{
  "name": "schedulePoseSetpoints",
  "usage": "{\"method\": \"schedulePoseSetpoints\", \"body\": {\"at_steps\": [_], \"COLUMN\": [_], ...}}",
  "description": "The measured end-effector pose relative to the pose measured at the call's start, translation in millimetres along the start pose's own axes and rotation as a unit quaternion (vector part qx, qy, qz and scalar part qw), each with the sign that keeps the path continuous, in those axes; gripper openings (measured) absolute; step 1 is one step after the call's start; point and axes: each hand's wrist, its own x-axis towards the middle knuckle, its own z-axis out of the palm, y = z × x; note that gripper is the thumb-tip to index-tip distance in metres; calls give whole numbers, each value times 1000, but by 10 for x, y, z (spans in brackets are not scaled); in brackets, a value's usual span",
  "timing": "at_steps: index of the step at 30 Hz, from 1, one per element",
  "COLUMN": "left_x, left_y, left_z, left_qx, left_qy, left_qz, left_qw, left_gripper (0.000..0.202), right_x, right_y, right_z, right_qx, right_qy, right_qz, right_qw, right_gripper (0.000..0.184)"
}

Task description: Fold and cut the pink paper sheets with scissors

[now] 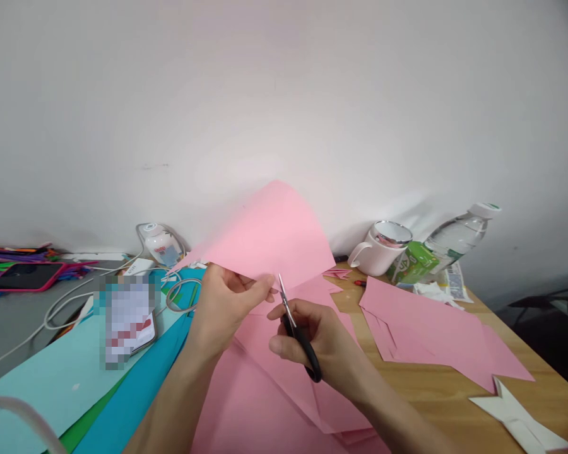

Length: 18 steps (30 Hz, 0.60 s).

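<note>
My left hand (234, 296) pinches the lower edge of a pink paper sheet (279, 230), thumb on the near side. The sheet stands up and curves back toward the wall. In my right hand (319, 334) is a pair of scissors (296, 325) with black handles, its blades pointing up and away at the sheet's lower edge, close to my left thumb. Whether the blades are cutting into the paper I cannot tell. Beneath both hands lie several more pink sheets (250, 397), overlapping on the table.
Cut pink pieces (421, 321) and a white paper shape (520, 416) lie on the right. Behind them stand a mug (381, 249), a green box (414, 261) and a tilted bottle (459, 236). Leftward are a phone (130, 321) on blue paper (38, 384), a cable (52, 309) and another phone (26, 276).
</note>
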Motion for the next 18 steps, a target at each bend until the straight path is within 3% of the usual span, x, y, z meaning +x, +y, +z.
{"method": "schedulePoseSetpoints", "body": {"at_steps": [4, 9, 18], "left_x": [2, 0, -12], "left_y": [-8, -20, -3], "left_z": [-7, -5, 1], "left_qx": [-9, -22, -22], "left_qy": [-6, -18, -32], "left_qz": [4, -4, -6], "left_qw": [1000, 1000, 999], "left_gripper": [9, 7, 14], "right_x": [0, 7, 1], "right_y": [-6, -20, -19], "right_z": [-36, -45, -22], "right_qx": [10, -6, -6], "right_qy": [-25, -23, -20], "right_qz": [-7, -19, -20], "right_qw": [1000, 1000, 1000], "right_gripper": [49, 39, 37]}}
